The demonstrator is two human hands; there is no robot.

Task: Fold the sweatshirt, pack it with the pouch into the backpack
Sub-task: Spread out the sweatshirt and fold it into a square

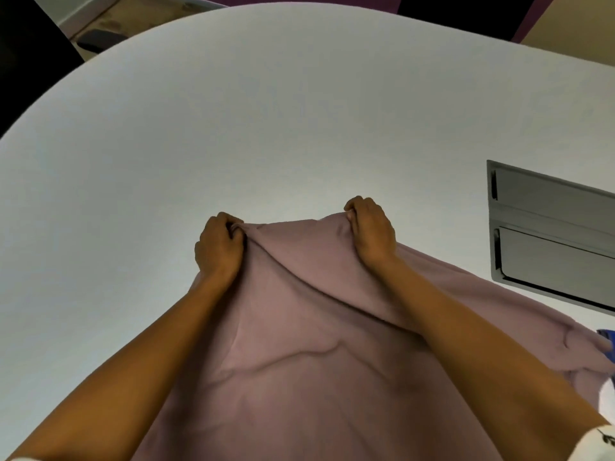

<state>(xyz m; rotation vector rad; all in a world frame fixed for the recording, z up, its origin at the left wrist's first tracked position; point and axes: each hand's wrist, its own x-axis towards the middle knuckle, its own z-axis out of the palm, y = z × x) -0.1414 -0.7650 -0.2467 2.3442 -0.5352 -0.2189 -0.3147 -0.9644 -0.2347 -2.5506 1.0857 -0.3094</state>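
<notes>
Pinching sweatshirt point(299, 361) far edge at 12 o'clock, left grip point(218, 242) and right grip point(369, 227) both curled tight on cloth; body trails to 6 o'clock over counter point(266, 111).

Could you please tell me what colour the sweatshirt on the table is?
The sweatshirt is a plain dusty pink-mauve, seen clearly in the head view.

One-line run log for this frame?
phase: folding | left hand: grips sweatshirt far edge | right hand: grips same edge | sweatshirt: on table
</notes>
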